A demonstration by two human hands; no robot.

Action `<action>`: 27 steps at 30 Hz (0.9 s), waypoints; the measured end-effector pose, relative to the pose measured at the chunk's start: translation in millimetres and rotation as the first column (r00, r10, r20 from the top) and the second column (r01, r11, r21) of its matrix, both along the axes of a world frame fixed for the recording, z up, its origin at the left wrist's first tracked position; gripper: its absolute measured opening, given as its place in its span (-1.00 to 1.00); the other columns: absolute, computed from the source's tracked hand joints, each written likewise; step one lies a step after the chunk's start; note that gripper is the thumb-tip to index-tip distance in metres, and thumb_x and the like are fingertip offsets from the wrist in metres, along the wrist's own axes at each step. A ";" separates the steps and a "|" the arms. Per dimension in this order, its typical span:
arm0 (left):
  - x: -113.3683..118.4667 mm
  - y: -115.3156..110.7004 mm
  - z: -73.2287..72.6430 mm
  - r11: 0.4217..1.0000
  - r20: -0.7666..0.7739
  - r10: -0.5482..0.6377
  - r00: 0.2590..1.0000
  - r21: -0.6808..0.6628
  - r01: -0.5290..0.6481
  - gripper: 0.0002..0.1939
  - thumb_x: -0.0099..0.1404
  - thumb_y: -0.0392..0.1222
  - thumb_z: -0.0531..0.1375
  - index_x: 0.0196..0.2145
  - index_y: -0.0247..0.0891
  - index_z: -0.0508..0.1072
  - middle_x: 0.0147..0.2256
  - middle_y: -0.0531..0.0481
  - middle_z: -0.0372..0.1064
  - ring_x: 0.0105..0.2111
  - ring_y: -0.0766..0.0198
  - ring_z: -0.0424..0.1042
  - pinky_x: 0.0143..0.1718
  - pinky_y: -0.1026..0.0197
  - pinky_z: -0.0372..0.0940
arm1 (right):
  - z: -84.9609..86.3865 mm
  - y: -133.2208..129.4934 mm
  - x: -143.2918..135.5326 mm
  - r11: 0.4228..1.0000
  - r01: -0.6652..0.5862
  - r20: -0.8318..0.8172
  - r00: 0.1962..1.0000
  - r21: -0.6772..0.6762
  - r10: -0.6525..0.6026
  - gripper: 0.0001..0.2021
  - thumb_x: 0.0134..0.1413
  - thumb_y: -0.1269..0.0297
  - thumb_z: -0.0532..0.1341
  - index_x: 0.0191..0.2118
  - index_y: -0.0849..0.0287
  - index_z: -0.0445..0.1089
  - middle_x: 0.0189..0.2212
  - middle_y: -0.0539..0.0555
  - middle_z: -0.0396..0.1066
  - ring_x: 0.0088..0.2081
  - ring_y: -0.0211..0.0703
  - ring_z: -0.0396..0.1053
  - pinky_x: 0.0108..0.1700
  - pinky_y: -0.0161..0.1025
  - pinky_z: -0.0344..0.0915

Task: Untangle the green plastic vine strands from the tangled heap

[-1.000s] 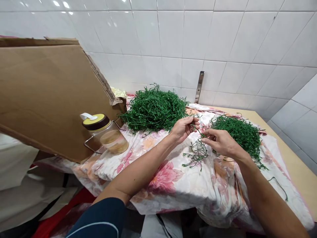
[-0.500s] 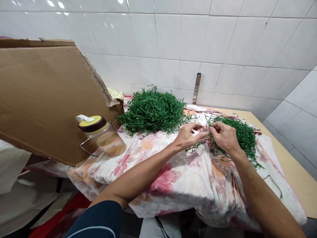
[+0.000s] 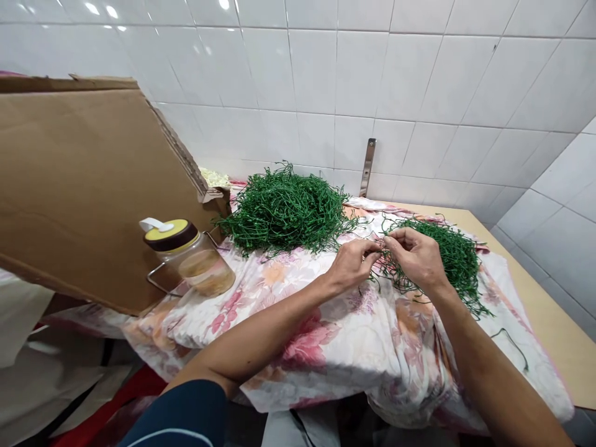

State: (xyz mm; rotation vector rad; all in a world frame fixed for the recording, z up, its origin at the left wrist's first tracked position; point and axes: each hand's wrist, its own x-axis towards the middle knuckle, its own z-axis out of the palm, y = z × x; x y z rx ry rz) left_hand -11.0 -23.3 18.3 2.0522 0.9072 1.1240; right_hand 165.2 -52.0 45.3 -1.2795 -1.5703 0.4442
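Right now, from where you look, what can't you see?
Head view: what, if anything, the bare left hand and bare right hand hold; fingers cover it.
Head view: part of the right green stringy pile, behind the right hand.
Head view: the brown cardboard panel, cut off by the left edge.
Head view: pale yellow heap, partly behind the panel.

Wall tiles [image 3: 311, 71] look super glossy, metal strip [image 3: 367, 167] shiny too, cardboard [image 3: 84, 192] pretty matt, cloth [image 3: 354, 347] wrinkly, green stems [image 3: 288, 211] kinda plasticky.

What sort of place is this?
Probably an indoor handwork corner, at home or in a workshop: a floral cloth over a table, heaps of thin green stems on it, and white tiled walls.
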 end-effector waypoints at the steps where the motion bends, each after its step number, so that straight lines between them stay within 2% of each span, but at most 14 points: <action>1: 0.7 1.1 0.2 0.997 0.031 0.006 1.000 -0.074 -0.004 -0.87 0.30 -0.21 0.23 -0.27 -0.24 0.60 -0.30 -0.10 0.54 -0.32 0.20 0.44 -0.21 0.19 0.27 | 0.6 -0.2 0.1 1.000 -0.024 -0.018 1.000 0.001 0.024 -0.75 0.16 0.08 0.29 -0.31 0.19 0.51 -0.48 0.04 0.48 -0.47 -0.20 0.36 -0.42 -0.29 0.27; 3: 2.3 3.7 0.2 0.979 0.110 0.004 0.994 -0.201 0.018 -0.86 0.26 -0.17 0.27 -0.35 -0.29 0.57 -0.40 -0.05 0.51 -0.42 0.28 0.39 -0.33 0.25 0.22 | 0.7 -0.1 1.6 0.998 -0.060 -0.002 0.998 0.005 0.060 -0.76 0.15 0.09 0.30 -0.26 0.19 0.52 -0.41 0.06 0.51 -0.43 -0.19 0.39 -0.37 -0.28 0.31; 8: 4.8 11.7 -0.8 0.895 0.400 0.013 0.916 -0.413 0.168 -0.68 0.13 0.01 0.37 -0.42 -0.33 0.47 -0.52 0.02 0.40 -0.54 0.37 0.32 -0.44 0.28 0.22 | -2.6 1.9 7.3 0.991 -0.098 0.217 0.969 -0.095 0.116 -0.71 0.11 0.09 0.34 -0.14 0.16 0.55 -0.31 0.08 0.57 -0.35 -0.14 0.45 -0.28 -0.22 0.35; 11: 3.8 14.8 -0.5 0.846 0.455 0.041 0.890 -0.489 0.211 -0.62 0.08 0.05 0.40 -0.40 -0.34 0.45 -0.52 0.01 0.41 -0.55 0.35 0.36 -0.46 0.27 0.24 | -3.4 3.0 8.2 0.986 -0.112 0.198 0.971 -0.120 0.134 -0.75 0.11 0.17 0.33 -0.11 0.14 0.55 -0.23 0.09 0.60 -0.25 -0.09 0.50 -0.21 -0.20 0.37; 13: 2.9 14.7 0.6 0.842 0.438 0.038 0.898 -0.498 0.208 -0.63 0.09 0.04 0.39 -0.41 -0.35 0.45 -0.51 0.01 0.40 -0.53 0.35 0.37 -0.46 0.28 0.23 | -3.3 3.6 8.0 0.987 -0.113 0.139 0.982 -0.117 0.129 -0.76 0.09 0.19 0.34 -0.13 0.15 0.55 -0.26 0.10 0.60 -0.26 -0.08 0.51 -0.23 -0.20 0.39; 16: 2.6 11.8 2.9 0.869 0.377 0.016 0.926 -0.464 0.174 -0.67 0.13 0.00 0.37 -0.43 -0.34 0.43 -0.53 0.05 0.35 -0.55 0.39 0.32 -0.48 0.31 0.18 | -3.9 4.5 7.7 0.995 -0.086 0.097 0.991 -0.054 0.091 -0.81 0.08 0.25 0.32 -0.18 0.17 0.53 -0.32 0.10 0.58 -0.31 -0.10 0.51 -0.24 -0.19 0.42; 22: 2.9 8.7 4.7 0.941 0.265 -0.017 0.964 -0.323 0.105 -0.64 0.20 0.06 0.34 -0.42 -0.33 0.42 -0.51 0.07 0.34 -0.51 0.40 0.29 -0.45 0.30 0.18 | -6.0 3.2 4.6 0.983 -0.044 0.238 0.971 0.181 0.000 -0.81 0.08 0.36 0.29 -0.14 0.14 0.51 -0.24 0.12 0.56 -0.24 -0.07 0.50 -0.13 -0.13 0.43; 24: 2.4 9.9 4.1 0.949 0.281 -0.015 0.960 -0.299 0.103 -0.61 0.23 0.10 0.31 -0.43 -0.33 0.43 -0.50 0.05 0.35 -0.48 0.37 0.34 -0.42 0.29 0.23 | -5.6 1.8 2.7 0.978 -0.068 0.255 0.967 0.196 0.016 -0.80 0.09 0.36 0.29 -0.12 0.14 0.50 -0.24 0.12 0.55 -0.24 -0.07 0.50 -0.13 -0.13 0.44; 27: 1.2 11.4 5.2 0.930 0.379 -0.042 0.925 -0.324 0.175 -0.61 0.21 0.10 0.34 -0.36 -0.34 0.47 -0.47 0.03 0.39 -0.46 0.34 0.40 -0.37 0.26 0.30 | -5.1 0.5 1.4 0.981 -0.105 0.219 0.973 0.164 0.068 -0.78 0.10 0.35 0.29 -0.10 0.13 0.49 -0.25 0.10 0.55 -0.23 -0.08 0.50 -0.12 -0.13 0.44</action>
